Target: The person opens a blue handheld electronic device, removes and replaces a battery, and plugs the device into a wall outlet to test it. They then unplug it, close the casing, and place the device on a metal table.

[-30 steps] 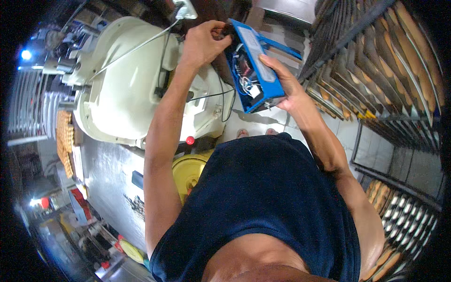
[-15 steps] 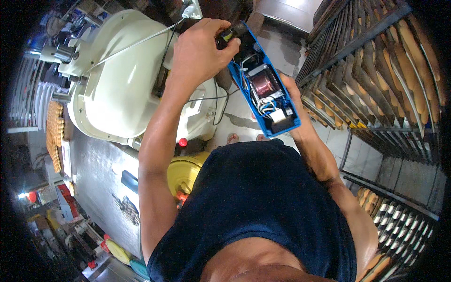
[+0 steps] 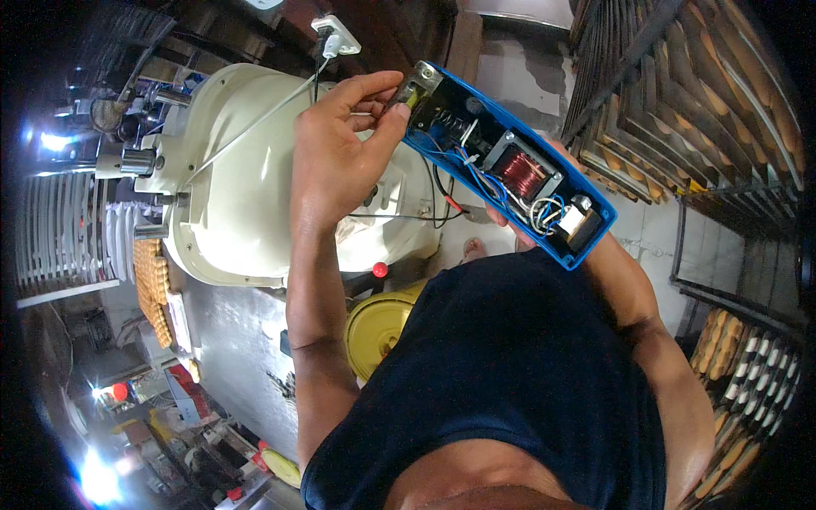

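Box [image 3: 586, 191]: oblong, open-faced blue casing, slanted between the hands, one end at the left hand [image 3: 340, 149], its longer part lying over the right hand [image 3: 507, 223].
Left grip: fingers partly curled, thumb and forefinger apart, thumb tip at the grey metal plate [image 3: 427, 76] on the box's end; whether it clasps anything there I cannot tell.
Right grip: closed about the box from underneath, supporting it; most of these fingers are hidden.
Coil [image 3: 521, 174]: reddish copper windings in a silvery metal frame, inside the box, above the right hand.
Wires [image 3: 544, 212]: thin blue and white strands, bunched beside the coil, also above the right hand.
Shirt [image 3: 484, 348]: dark navy cloth, on the wearer's side of both hands.
Cord [image 3: 453, 204]: thin, black, with a red section, below the box and between the hands.
Machine [image 3: 246, 170]: large, smooth, cream-coloured rounded body, beneath and left of the left hand.
Knob [image 3: 379, 269]: small glossy red ball, nearer the wearer than the left hand.
Lid [image 3: 374, 327]: round yellow disc, beyond the knob from the left hand.
Socket strip [image 3: 336, 36]: white block with plugs, past the left hand.
Rack [image 3: 680, 110]: dark metal trays bearing tan pieces, well right of the right hand.
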{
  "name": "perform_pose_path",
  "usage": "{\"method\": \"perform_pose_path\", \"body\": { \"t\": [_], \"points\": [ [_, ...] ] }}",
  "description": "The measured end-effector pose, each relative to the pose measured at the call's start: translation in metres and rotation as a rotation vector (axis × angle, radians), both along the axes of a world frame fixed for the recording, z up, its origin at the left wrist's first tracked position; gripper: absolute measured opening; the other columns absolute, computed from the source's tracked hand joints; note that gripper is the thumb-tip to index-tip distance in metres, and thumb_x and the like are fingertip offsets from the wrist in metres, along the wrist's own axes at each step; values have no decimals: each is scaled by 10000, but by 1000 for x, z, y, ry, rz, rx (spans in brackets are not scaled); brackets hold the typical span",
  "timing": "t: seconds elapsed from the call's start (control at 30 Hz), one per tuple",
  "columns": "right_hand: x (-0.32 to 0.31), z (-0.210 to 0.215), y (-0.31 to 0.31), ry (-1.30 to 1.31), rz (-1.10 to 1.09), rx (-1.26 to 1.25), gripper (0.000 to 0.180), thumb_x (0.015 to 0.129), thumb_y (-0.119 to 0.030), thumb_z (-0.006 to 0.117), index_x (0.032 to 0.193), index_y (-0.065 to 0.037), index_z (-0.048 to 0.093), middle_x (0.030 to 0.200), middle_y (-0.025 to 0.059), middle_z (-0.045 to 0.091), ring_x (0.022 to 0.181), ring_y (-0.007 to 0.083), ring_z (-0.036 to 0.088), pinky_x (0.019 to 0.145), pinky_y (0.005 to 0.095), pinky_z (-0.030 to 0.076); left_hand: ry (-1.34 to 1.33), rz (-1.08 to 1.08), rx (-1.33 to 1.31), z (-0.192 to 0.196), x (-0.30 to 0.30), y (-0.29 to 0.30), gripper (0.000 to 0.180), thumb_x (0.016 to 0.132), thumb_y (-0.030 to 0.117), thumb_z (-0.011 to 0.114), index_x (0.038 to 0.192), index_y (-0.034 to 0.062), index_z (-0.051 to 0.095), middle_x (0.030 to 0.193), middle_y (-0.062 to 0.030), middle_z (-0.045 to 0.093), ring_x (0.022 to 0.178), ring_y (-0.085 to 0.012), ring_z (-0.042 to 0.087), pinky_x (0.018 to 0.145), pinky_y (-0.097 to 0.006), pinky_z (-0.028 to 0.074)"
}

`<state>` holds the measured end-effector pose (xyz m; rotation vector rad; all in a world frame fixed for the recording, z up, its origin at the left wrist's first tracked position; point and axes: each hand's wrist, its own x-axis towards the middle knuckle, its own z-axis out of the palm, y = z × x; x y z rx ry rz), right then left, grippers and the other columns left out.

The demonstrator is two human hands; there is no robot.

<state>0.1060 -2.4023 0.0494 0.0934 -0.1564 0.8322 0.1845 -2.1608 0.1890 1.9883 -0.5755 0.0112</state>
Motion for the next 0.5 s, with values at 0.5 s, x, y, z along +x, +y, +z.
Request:
{"method": "perform_pose_path", "body": {
  "t": [0.5],
  "points": [
    [-17, 31, 7, 33, -242, -245, 588, 989, -440, 457, 1322, 41, 513, 1118, 293, 660, 851, 409, 706, 684, 426, 630, -39, 2, 77, 2, 7, 2, 411, 837, 77, 718, 1220, -46, 631, 1094, -167, 691, 958, -174, 665, 838, -295, 547]
  ]
}}
